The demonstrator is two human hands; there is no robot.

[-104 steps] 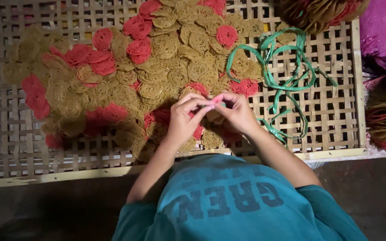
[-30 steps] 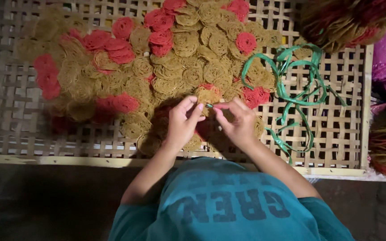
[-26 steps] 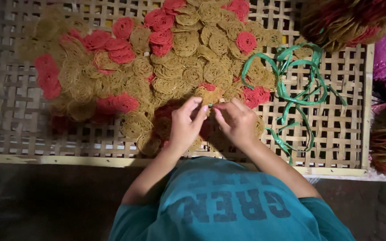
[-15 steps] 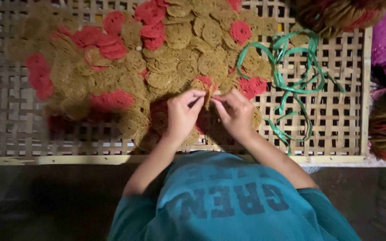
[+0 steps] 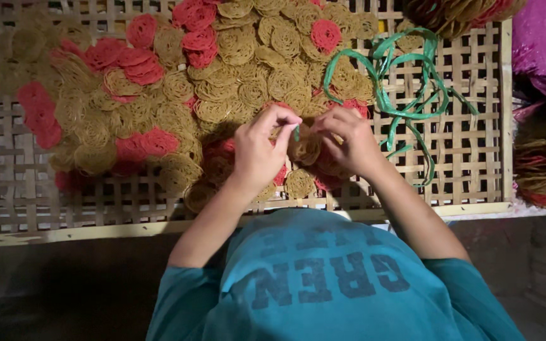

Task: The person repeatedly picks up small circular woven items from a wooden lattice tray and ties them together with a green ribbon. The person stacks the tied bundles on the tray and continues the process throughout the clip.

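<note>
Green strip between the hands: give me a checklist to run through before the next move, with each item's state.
1. Left hand pinches the green strip: ok, a short piece shows at its fingertips.
2. Right hand grips the same strip: cannot tell, its fingers curl over the spot.
3. Small stack of tan discs sits between both hands: ok.
4. Spare green strips lie within reach, right of the hands: ok.
5. Loose tan and red discs stay on the woven tray: ok.
</note>
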